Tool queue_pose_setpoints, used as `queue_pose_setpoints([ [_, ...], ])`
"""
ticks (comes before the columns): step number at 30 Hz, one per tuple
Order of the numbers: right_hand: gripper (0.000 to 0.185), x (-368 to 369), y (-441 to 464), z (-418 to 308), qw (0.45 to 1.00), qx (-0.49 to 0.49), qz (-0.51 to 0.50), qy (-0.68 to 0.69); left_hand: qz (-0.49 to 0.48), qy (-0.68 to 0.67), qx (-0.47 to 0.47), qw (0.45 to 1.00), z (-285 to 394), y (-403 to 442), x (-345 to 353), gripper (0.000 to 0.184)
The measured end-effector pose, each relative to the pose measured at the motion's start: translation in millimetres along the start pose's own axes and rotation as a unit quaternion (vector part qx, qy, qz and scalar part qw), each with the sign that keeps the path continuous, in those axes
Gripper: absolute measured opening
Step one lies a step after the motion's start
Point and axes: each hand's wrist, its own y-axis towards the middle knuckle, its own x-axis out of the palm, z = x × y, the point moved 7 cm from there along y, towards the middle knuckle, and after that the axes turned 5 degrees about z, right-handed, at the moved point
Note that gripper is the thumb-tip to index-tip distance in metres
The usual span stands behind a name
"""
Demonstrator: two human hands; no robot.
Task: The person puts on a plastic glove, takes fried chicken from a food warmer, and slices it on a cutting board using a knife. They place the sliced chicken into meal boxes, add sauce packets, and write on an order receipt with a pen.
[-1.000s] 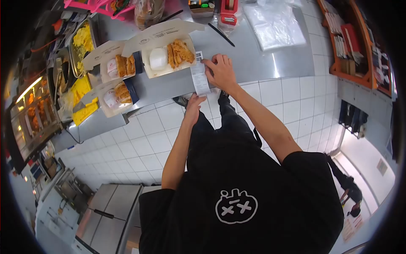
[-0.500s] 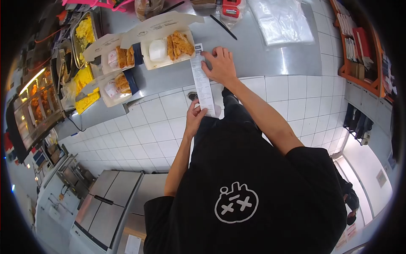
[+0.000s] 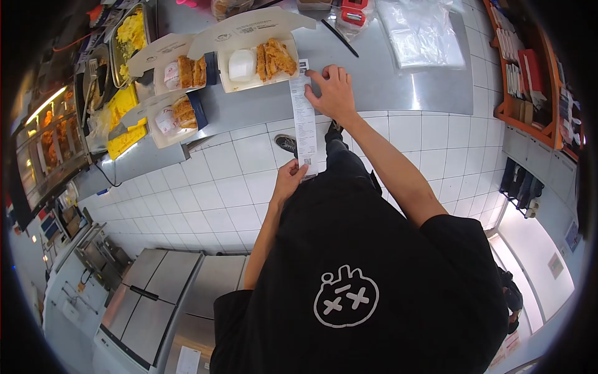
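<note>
A long printed receipt [image 3: 305,124] hangs from the counter edge toward my body, its top end lying on the steel counter. Its lower end is pinched between the thumb and fingers of my left hand [image 3: 288,181]. Up at the top end, my right hand [image 3: 334,93] has its index fingertip on or just beside the paper, with thumb and index spread apart. Left of the receipt's top stands an open paper box [image 3: 258,80] with fried cutlet pieces [image 3: 276,60] and a white wrapped bundle [image 3: 242,65].
Two smaller open food boxes [image 3: 176,128] [image 3: 163,87] sit farther left, beside yellow trays [image 3: 128,137]. A black pen-like stick [image 3: 339,37] and clear plastic bags [image 3: 423,43] lie on the counter [image 3: 398,93]. An orange shelf [image 3: 529,112] stands at right.
The view has shifted a little, moving the boxes rightward in frame. The receipt now hangs straighter, and my left hand grips nearer its bottom end. My right hand remains by its top.
</note>
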Motion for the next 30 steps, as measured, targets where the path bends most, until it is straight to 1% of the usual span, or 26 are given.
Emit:
queue_pose_setpoints([
  [1,0.030,0.1,-0.7,-0.4,1.000,0.000,0.001,-0.001,-0.003,0.007,0.004,1.000,0.4,-1.4,0.3,0.023],
  [4,0.029,-0.2,-0.8,-0.4,1.000,-0.002,0.003,-0.003,-0.024,0.086,-0.009,0.996,-6.1,1.8,-1.4,0.023],
  [7,0.031,0.4,-1.3,-0.1,1.000,-0.002,0.001,-0.008,-0.018,0.186,0.006,0.982,11.2,-2.0,1.5,0.024],
  [10,0.033,0.7,-1.1,0.6,1.000,-0.001,-0.001,-0.011,-0.014,0.180,0.028,0.983,4.4,3.2,3.5,0.024],
  [13,0.033,0.7,-1.5,0.5,1.000,0.001,-0.003,-0.008,-0.014,0.215,0.040,0.976,-0.2,7.5,2.5,0.025],
  [16,0.032,1.7,-1.5,1.1,1.000,-0.003,0.001,-0.006,-0.010,0.190,0.048,0.981,-1.8,8.9,1.8,0.027],
  [25,0.033,1.3,-1.1,0.2,1.000,0.002,-0.003,-0.013,-0.011,0.208,0.039,0.977,-5.2,11.1,-3.2,0.029],
  [30,0.032,0.4,-0.5,-0.4,1.000,0.003,-0.004,-0.014,-0.009,0.189,0.048,0.981,0.1,8.3,-3.0,0.028],
])
